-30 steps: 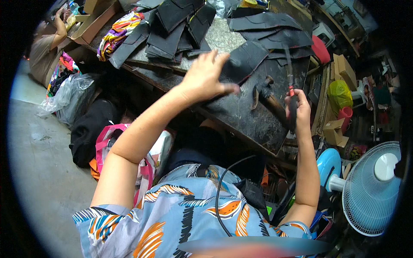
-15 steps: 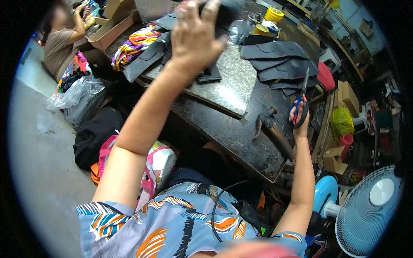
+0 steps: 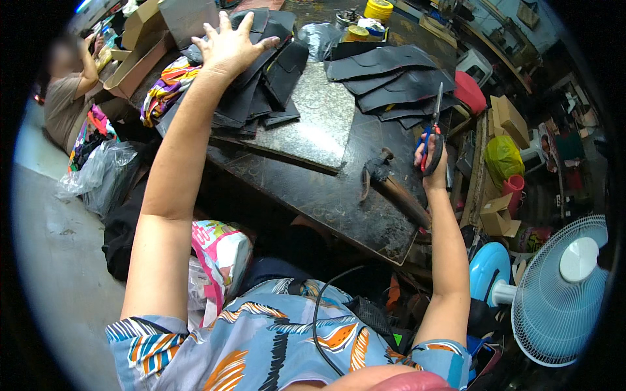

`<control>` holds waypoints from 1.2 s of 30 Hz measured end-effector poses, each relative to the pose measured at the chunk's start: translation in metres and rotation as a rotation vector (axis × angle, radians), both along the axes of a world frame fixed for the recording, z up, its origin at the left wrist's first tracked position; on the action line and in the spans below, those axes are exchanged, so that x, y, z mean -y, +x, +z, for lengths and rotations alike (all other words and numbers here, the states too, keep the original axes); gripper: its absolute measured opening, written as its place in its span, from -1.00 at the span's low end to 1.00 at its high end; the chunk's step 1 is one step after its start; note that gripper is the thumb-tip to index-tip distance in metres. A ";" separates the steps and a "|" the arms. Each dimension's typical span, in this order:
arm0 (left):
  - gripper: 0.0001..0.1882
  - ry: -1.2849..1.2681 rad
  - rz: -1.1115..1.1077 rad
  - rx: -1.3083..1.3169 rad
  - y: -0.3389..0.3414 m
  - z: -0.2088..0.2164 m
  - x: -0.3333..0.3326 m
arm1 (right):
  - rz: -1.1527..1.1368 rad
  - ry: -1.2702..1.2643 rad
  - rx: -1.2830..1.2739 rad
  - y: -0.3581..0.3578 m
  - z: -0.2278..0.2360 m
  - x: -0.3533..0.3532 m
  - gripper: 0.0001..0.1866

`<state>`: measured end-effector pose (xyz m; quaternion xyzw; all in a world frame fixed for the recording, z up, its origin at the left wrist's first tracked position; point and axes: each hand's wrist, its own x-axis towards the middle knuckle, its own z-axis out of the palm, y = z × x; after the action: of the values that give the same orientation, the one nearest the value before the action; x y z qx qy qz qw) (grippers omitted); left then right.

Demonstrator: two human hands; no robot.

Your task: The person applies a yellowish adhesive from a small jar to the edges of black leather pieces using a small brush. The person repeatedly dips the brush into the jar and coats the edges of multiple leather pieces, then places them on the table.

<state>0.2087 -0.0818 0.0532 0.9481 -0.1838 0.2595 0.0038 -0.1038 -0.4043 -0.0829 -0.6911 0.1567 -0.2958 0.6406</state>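
My left hand [image 3: 231, 49] reaches far forward with its fingers spread and nothing in it. It is over or at the far-left edge of a loose pile of flat black pieces [image 3: 285, 73]; whether it touches them I cannot tell. That pile partly covers a speckled grey stone slab [image 3: 321, 124]. At the right, my right hand [image 3: 430, 159] is closed round the red and blue handles of a pair of scissors [image 3: 437, 107], blades pointing away from me. Left of that hand lies a hammer [image 3: 401, 197]. Beyond the scissors, more black pieces [image 3: 385, 75] lie overlapped.
The dark table [image 3: 313, 202] has a corner near me. Yellow tins [image 3: 377, 10] and a clear plastic bag [image 3: 319, 40] stand at its far side. Colourful cloth [image 3: 171, 85] lies left. A person [image 3: 68, 98] sits far left; a fan [image 3: 564, 287] stands right.
My left hand has moved left and spread its fingers. The dark shape beside it is gone from there, and more of the left pile shows. My right hand still holds the scissors.
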 end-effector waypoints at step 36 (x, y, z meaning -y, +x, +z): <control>-0.03 0.097 -0.746 0.010 -0.126 -0.085 0.234 | -0.145 0.027 0.056 0.007 -0.006 0.003 -0.57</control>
<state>0.0830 -0.3155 -0.0313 0.8138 -0.5286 0.2359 0.0521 -0.0972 -0.4077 -0.0885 -0.6607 0.1923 -0.3586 0.6308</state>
